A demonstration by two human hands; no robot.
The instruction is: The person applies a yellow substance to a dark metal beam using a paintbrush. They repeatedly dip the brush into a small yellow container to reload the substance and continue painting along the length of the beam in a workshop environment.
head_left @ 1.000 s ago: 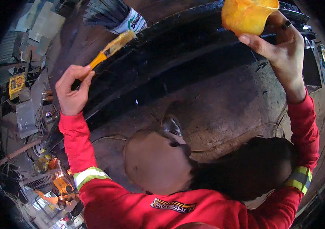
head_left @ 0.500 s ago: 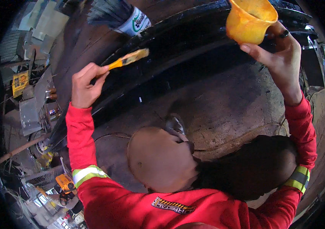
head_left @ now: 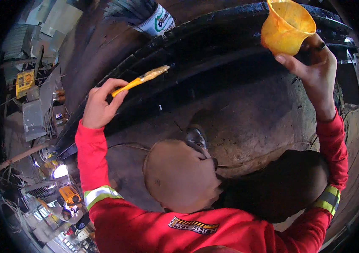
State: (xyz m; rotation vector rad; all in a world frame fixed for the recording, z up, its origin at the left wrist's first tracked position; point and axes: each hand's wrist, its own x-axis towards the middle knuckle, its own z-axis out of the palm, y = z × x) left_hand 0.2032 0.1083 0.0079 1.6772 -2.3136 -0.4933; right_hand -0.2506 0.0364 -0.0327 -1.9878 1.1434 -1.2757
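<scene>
Between the fingers and thumb of my left hand (head_left: 102,103) is the yellow handle of a paintbrush (head_left: 141,80). Its pale, stained bristles point right, close over the dark metal beam (head_left: 213,55). My right hand (head_left: 316,69) grips a yellow, translucent cup (head_left: 288,27) with a flared, uneven rim, held up at the upper right. Its inner wall shows in part, but I cannot make out what it contains. A dark ring sits on one right finger.
A white bucket (head_left: 159,23) full of thin dark rods stands beyond the beam. Metal sheets (head_left: 57,19) and a yellow box (head_left: 25,83) lie at far left. Lower left are an orange machine (head_left: 69,195), a bright glow (head_left: 60,171) and another person (head_left: 70,214).
My left hand has moved slightly right and down, and the brush now sits lower. The cup in my right hand sits a little further right and lower. A bright glow has appeared at lower left.
</scene>
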